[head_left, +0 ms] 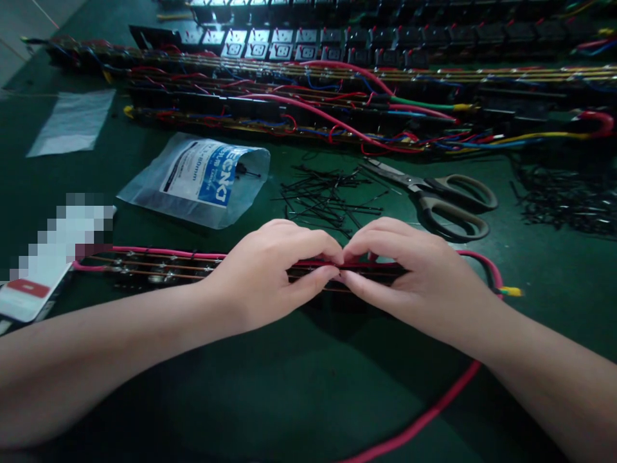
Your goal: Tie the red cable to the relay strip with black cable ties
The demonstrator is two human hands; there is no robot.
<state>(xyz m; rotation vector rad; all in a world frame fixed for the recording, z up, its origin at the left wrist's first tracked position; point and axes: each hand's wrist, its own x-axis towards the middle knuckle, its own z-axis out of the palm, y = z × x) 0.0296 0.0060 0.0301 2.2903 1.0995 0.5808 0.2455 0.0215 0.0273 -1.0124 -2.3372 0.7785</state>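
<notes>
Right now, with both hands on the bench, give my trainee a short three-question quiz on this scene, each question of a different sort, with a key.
1. True or false: the scissors lie to the right of the loose cable ties.
2. Which thing do the left hand and the right hand both pinch with their fingers? A: a screwdriver. B: the wired socket strip. C: a roll of tape.
3. Fill in: the plastic bag with the blue label lies to the ____ of the loose cable ties.

Key: 1 true; 2 B; 3 left.
</notes>
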